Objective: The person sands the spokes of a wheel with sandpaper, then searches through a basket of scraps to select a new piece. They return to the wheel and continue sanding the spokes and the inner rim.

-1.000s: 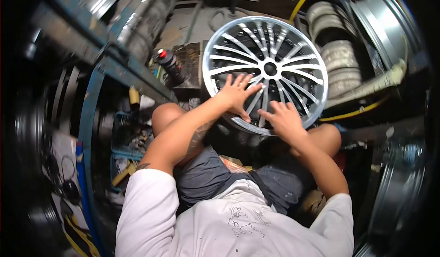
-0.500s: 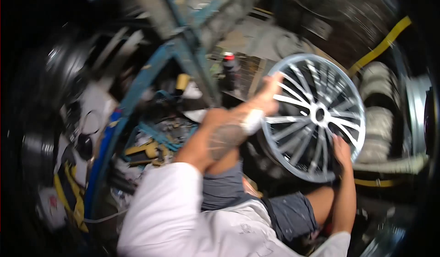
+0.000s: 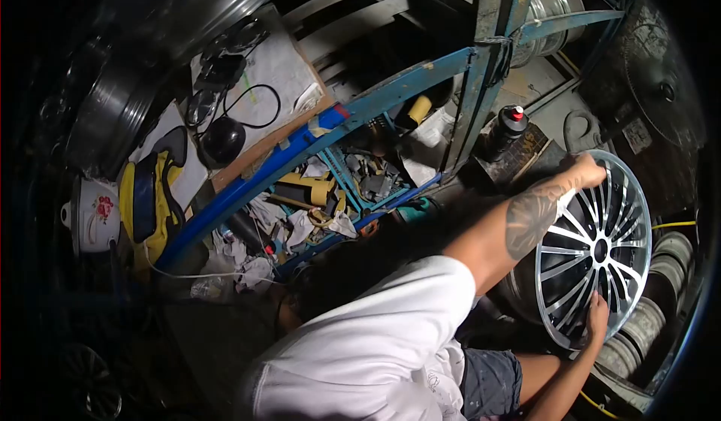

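Note:
A silver multi-spoke alloy wheel point(image 3: 610, 245) with dark gaps between its spokes stands tilted at the right, its face toward me. My left hand point(image 3: 584, 172) is closed over the wheel's upper edge, at the end of a tattooed forearm with a white band at the wrist. Lower down, my right hand point(image 3: 597, 316) grips the near lower part of the wheel. Its thumb side lies against the spokes, and the other fingers are mostly hidden.
A blue metal frame point(image 3: 405, 83) crosses the middle. Behind it lie a yellow-black tool point(image 3: 300, 192) and scattered scraps. A dark bottle with a red cap point(image 3: 511, 124) stands near my left hand. More wheels point(image 3: 644, 327) are at the right, and a white pot point(image 3: 96, 214) at the far left.
My view has swung left, so the wheel now appears farther right. My left hand, blurred with fingers extended at the wheel's edge before, is now closed over the rim. My right hand stays on the wheel.

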A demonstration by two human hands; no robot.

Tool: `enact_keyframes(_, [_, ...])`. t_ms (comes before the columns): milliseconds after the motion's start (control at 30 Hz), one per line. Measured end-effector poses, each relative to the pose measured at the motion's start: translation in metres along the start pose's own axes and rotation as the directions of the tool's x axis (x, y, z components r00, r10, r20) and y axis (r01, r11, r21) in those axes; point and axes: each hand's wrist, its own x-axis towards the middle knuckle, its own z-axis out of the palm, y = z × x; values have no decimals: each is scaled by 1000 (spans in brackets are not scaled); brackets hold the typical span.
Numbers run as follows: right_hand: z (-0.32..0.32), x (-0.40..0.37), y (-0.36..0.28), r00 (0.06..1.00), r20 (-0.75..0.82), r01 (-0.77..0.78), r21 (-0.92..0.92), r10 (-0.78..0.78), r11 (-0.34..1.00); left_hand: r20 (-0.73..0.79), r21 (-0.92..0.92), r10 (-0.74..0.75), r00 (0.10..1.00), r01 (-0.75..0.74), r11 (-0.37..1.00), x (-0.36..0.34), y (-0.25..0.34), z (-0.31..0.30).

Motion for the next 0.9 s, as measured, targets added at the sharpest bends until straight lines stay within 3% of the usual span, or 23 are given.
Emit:
enact_keyframes(100, [-3, 0, -8, 994, -86, 52, -119, -62, 992, -42, -28, 446, 894, -447, 894, -80, 54, -31])
enact_keyframes(133, [-5, -1, -11, 994, -90, 48, -135, -61, 990, 40, -63, 523, 851, -521, 851, -125, 72, -66])
enact_keyframes(167, [-2, 7, -1, 987, -108, 101, -183, -122, 978, 62, -176, 550, 833, -534, 827, -163, 70, -98])
enact_keyframes(200, [-10, -4, -14, 989, -103, 84, -190, -105, 978, 10, -117, 667, 745, -662, 740, -179, 38, -126])
enact_keyframes(233, [-20, -16, -44, 991, -104, 69, -190, -90, 979, 24, -183, 574, 819, -561, 808, -210, 17, -166])
enact_keyframes(300, [-20, -17, -46, 990, -90, 92, -188, -110, 978, -94, -322, 201, 975, -221, 921, -253, -89, -240])
enact_keyframes(333, [-17, -17, -40, 984, -101, 122, -200, -144, 972, -287, -131, -41, 957, 3, 991, -280, -157, -274])
enact_keyframes(367, [-13, -19, -34, 979, -119, 141, -208, -168, 968, -397, 181, -117, 911, 202, 962, -331, -191, -303])
enact_keyframes(400, [-12, -27, -35, 983, -115, 117, -211, -144, 971, -440, 358, -25, 898, 200, 912, -377, -280, -346])
enact_keyframes(433, [-12, -32, -41, 985, -121, 94, -209, -121, 973, -504, 355, -127, 854, 339, 871, -420, -259, -352])
enact_keyframes(467, [-12, -36, -44, 987, -116, 86, -213, -113, 973, -572, 226, -206, 794, 394, 891, -452, -276, -364])
enact_keyframes(500, [-12, -39, -47, 988, -102, 88, -223, -113, 971, -617, 343, -268, 740, 560, 754, -472, -267, -370])
enact_keyframes(533, [-12, -40, -51, 989, -98, 81, -231, -106, 970, -630, 510, -146, 763, 548, 663, -482, -272, -377])
enact_keyframes(667, [-8, -34, -48, 993, -81, 63, -221, -82, 973, -734, 645, 38, 678, 679, 350, -451, -271, -383])
enact_keyframes(767, [-8, -35, -47, 993, -76, 74, -242, -95, 967, -744, 657, 30, 668, 722, 219, -429, -285, -392])
enact_keyframes(833, [-2, -33, -33, 991, -68, 96, -263, -117, 960, -854, 500, 43, 518, 796, 340, -417, -275, -390])
enact_keyframes(900, [-3, -36, -35, 994, -52, 74, -265, -91, 961, -779, 568, 145, 610, 588, 577, -426, -307, -421])
